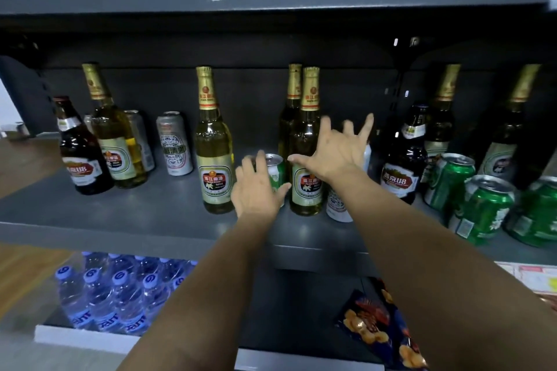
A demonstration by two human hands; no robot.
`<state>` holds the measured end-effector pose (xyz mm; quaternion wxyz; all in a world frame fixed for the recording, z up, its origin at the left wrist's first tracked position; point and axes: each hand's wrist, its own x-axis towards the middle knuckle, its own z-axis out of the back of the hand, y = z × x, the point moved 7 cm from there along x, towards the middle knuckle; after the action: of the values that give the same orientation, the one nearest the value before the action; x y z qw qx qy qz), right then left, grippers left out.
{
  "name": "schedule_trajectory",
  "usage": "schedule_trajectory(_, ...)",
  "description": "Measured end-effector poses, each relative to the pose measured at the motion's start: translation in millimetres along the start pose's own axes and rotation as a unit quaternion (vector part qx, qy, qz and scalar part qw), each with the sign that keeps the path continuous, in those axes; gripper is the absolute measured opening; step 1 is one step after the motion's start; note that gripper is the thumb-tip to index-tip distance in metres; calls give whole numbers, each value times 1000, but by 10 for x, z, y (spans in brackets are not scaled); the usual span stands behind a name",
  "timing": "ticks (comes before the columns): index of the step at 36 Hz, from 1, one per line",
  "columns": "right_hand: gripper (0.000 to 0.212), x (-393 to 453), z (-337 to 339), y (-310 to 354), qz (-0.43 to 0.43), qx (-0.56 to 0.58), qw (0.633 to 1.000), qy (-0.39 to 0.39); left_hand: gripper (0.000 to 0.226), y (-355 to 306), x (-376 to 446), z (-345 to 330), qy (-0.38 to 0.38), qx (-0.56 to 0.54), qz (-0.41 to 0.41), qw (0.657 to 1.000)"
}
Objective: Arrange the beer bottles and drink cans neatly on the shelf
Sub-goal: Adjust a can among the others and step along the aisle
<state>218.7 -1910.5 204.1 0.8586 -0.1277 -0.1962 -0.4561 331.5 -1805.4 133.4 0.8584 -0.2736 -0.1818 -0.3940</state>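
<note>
Beer bottles and cans stand scattered on a dark grey shelf (pixel 120 214). My left hand (pixel 256 190) grips a green can (pixel 276 173) at the shelf's middle, thumb on its right side. My right hand (pixel 339 150) is spread open with straight fingers, and its thumb touches a gold-capped clear bottle (pixel 307 187) just right of the can. A second similar bottle (pixel 291 117) stands behind that one. A white can (pixel 337 206) is partly hidden under my right wrist. Another gold-capped bottle (pixel 214 159) stands left of my left hand.
At the left are a brown bottle (pixel 83 159), a clear bottle (pixel 116 141) and silver cans (pixel 174 144). At the right are a brown bottle (pixel 404 166), two more bottles and several green cans (pixel 482 208). Water bottles (pixel 114 295) and a snack bag (pixel 373 325) lie below.
</note>
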Motion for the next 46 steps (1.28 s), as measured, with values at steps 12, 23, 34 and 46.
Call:
schedule_trajectory(12,81,-25,41,108,-55,55,996,-41,86,573,130,487,-208,-153,177,950)
schedule_trajectory(23,83,-251,134,310,-23,32,988,-146,111,968,392,131,-51,-367,267,889)
schedule_trajectory(34,82,-435,19,348,-119,285,943,-122,85,1171,407,221,-19,-332,244,911)
schedule_trajectory(46,83,-1028,486,346,-139,246,941,-188,71,917,-81,796,-66,-347,197,915)
